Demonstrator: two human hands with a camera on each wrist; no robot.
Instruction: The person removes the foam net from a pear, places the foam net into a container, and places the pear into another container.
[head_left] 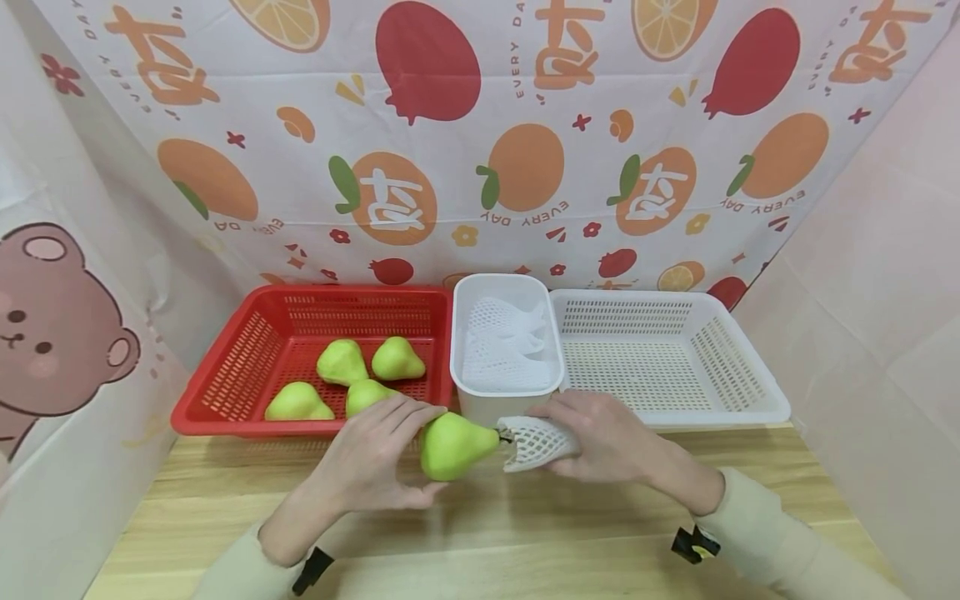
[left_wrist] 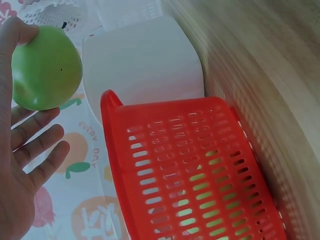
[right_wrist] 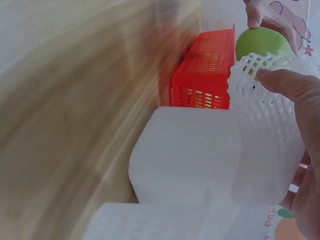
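My left hand (head_left: 378, 458) pinches a green pear (head_left: 453, 448) between thumb and fingers, its stem pointing right. In the left wrist view the thumb lies on top of the pear (left_wrist: 47, 70) and fingertips touch it from below. My right hand (head_left: 600, 437) holds a white foam net sleeve (head_left: 542, 443), its mouth facing the stem. The right wrist view has the thumb laid along the net (right_wrist: 265, 115), with the pear (right_wrist: 262, 42) just beyond its rim. Both hands are over the wooden table, in front of the white tub (head_left: 506, 404).
Several green pears (head_left: 341, 362) lie in a red basket (head_left: 225, 427) at the left. More foam nets (head_left: 502, 350) fill the white tub in the middle. To the right stands a white basket (head_left: 675, 417) with a perforated floor. A printed curtain (head_left: 465, 167) hangs behind.
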